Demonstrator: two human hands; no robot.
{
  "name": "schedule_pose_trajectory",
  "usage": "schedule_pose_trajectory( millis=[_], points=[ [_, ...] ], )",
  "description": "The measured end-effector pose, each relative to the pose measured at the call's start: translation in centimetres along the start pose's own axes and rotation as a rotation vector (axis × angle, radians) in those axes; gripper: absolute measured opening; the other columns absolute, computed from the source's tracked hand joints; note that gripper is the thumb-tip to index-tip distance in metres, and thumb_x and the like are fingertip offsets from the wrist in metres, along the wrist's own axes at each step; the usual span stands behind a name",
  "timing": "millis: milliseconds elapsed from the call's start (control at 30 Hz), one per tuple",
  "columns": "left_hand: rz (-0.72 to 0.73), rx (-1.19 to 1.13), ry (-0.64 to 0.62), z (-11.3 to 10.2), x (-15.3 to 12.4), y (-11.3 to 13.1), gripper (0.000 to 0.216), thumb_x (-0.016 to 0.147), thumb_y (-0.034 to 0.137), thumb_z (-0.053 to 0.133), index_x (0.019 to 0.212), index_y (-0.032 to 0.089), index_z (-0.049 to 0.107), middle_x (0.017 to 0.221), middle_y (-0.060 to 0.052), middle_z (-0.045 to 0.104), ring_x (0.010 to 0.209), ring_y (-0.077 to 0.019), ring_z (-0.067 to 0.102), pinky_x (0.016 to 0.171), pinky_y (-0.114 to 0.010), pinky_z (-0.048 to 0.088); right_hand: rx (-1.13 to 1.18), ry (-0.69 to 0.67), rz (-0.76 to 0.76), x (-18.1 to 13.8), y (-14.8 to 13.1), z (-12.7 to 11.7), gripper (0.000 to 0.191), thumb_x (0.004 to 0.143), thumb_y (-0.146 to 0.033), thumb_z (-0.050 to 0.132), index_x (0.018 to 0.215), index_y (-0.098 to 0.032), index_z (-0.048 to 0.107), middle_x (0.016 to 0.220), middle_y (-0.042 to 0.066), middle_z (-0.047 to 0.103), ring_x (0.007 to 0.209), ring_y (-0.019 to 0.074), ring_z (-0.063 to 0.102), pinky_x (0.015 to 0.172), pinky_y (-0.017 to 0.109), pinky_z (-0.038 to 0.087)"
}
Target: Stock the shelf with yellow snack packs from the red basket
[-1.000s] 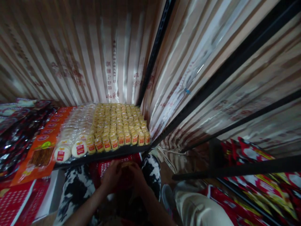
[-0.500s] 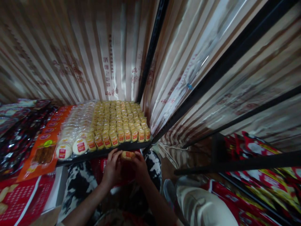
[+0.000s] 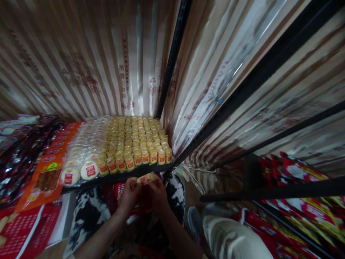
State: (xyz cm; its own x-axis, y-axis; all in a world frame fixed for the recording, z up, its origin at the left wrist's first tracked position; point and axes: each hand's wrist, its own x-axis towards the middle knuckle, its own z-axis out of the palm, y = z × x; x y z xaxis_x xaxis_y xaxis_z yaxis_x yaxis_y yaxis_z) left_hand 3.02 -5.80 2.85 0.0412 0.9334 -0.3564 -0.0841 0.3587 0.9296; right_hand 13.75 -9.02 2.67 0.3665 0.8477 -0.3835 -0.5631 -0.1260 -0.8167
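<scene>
A small wrapped snack cake (image 3: 145, 178) with a red label is held between my two hands, just in front of the shelf edge. My left hand (image 3: 129, 194) pinches its left end, and my right hand (image 3: 157, 190) grips the right end. Behind them, rows of similar yellow wrapped cakes (image 3: 134, 144) stand on the black shelf (image 3: 113, 177). To their left are rows of round white wrapped cakes (image 3: 89, 169) with red labels. Below my hands is a red bag (image 3: 141, 205), partly hidden by my arms.
An orange snack packet (image 3: 45, 176) and dark shiny packets (image 3: 21, 158) lie on the left. A large red bag (image 3: 21, 230) sits at lower left. Black metal bars (image 3: 231, 90) cross the right side, near red and yellow packets (image 3: 309, 212). Striped curtain (image 3: 94, 64) hangs behind.
The snack cake has tilted, its right end now higher. Both hands have dropped slightly and still hold it at its ends.
</scene>
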Motion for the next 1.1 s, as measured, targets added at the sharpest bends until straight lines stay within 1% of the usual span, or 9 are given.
schedule_pose_trajectory(
  millis=[133, 233, 400, 467, 567, 633, 833, 933, 1100],
  points=[
    [-0.005, 0.035, -0.019, 0.3, -0.1, 0.0, 0.036, 0.056, 0.041, 0.069, 0.077, 0.018, 0.051, 0.067, 0.001, 0.064, 0.063, -0.0151, 0.062, 0.061, -0.027, 0.049, 0.014, -0.023, 0.01, -0.2, 0.3, 0.4, 0.039, 0.064, -0.033, 0.07, 0.097, -0.02, 0.056, 0.093, 0.004, 0.069, 0.087, 0.0225, 0.064, 0.082, 0.037, 0.05],
    [0.015, 0.223, -0.052, 0.0, -0.1, 0.0, 0.026, 0.063, 0.037, 0.063, 0.078, 0.018, 0.055, 0.071, -0.002, 0.065, 0.065, -0.0168, 0.062, 0.061, -0.029, 0.049, -0.069, -0.07, -0.099, 0.3, -0.4, 0.3, 0.038, 0.068, -0.033, 0.068, 0.102, -0.021, 0.057, 0.098, 0.003, 0.067, 0.092, 0.0217, 0.062, 0.086, 0.037, 0.048],
    [0.28, 0.519, 0.113, -1.0, -0.3, 1.0, 0.025, 0.072, 0.029, 0.052, 0.094, 0.016, 0.057, 0.088, -0.006, 0.062, 0.081, -0.0191, 0.06, 0.077, -0.034, 0.048, -0.387, -0.094, -0.381, 1.9, -1.8, 0.5, 0.04, 0.072, -0.03, 0.063, 0.11, -0.021, 0.059, 0.102, 0.004, 0.064, 0.095, 0.0198, 0.059, 0.089, 0.033, 0.046],
    [0.341, 0.566, 0.069, -1.1, -0.3, 1.3, 0.022, 0.077, 0.028, 0.047, 0.092, 0.017, 0.058, 0.09, -0.007, 0.061, 0.084, -0.0195, 0.059, 0.079, -0.034, 0.047, -0.489, -0.099, -0.45, 2.4, -1.9, 1.0, 0.041, 0.074, -0.028, 0.061, 0.114, -0.021, 0.058, 0.104, 0.005, 0.063, 0.094, 0.0192, 0.059, 0.088, 0.033, 0.047],
    [0.357, 0.537, -0.057, -0.7, -0.1, 1.5, 0.023, 0.081, 0.024, 0.041, 0.093, 0.018, 0.059, 0.096, -0.008, 0.064, 0.09, -0.0193, 0.059, 0.084, -0.035, 0.046, -0.543, -0.11, -0.489, 3.0, -1.8, 2.2, 0.041, 0.076, -0.026, 0.058, 0.116, -0.021, 0.055, 0.107, 0.006, 0.062, 0.096, 0.0192, 0.058, 0.088, 0.033, 0.047],
    [0.366, 0.49, -0.083, -0.3, 0.1, 1.5, 0.024, 0.081, 0.022, 0.04, 0.096, 0.018, 0.059, 0.1, -0.008, 0.064, 0.093, -0.019, 0.06, 0.087, -0.036, 0.046, -0.578, -0.115, -0.51, 3.4, -1.7, 2.9, 0.039, 0.076, -0.025, 0.058, 0.114, -0.02, 0.054, 0.108, 0.006, 0.061, 0.097, 0.0192, 0.058, 0.089, 0.032, 0.047],
    [0.399, 0.477, -0.021, 0.4, 0.8, 1.7, 0.024, 0.081, 0.022, 0.04, 0.095, 0.018, 0.06, 0.102, -0.008, 0.065, 0.097, -0.0193, 0.059, 0.089, -0.035, 0.045, -0.703, -0.094, -0.544, 4.4, -1.4, 3.7, 0.029, 0.078, -0.024, 0.054, 0.107, -0.02, 0.053, 0.103, 0.005, 0.062, 0.093, 0.0186, 0.059, 0.086, 0.032, 0.047],
    [0.425, 0.506, -0.008, 0.5, 0.9, 1.9, 0.025, 0.083, 0.022, 0.038, 0.093, 0.019, 0.061, 0.099, -0.008, 0.065, 0.095, -0.0191, 0.059, 0.089, -0.035, 0.045, -0.742, -0.098, -0.61, 4.5, -1.3, 3.7, 0.028, 0.08, -0.024, 0.051, 0.107, -0.018, 0.053, 0.104, 0.008, 0.059, 0.093, 0.0185, 0.058, 0.085, 0.032, 0.048],
    [0.44, 0.518, 0.0, 0.7, 1.4, 1.5, 0.027, 0.084, 0.021, 0.036, 0.094, 0.018, 0.061, 0.1, -0.009, 0.065, 0.095, -0.0194, 0.059, 0.089, -0.036, 0.046, -0.803, -0.09, -0.723, 4.3, -1.2, 3.8, 0.03, 0.083, -0.024, 0.047, 0.112, -0.018, 0.055, 0.11, 0.011, 0.053, 0.102, 0.0196, 0.053, 0.087, 0.032, 0.047]
  ],
)
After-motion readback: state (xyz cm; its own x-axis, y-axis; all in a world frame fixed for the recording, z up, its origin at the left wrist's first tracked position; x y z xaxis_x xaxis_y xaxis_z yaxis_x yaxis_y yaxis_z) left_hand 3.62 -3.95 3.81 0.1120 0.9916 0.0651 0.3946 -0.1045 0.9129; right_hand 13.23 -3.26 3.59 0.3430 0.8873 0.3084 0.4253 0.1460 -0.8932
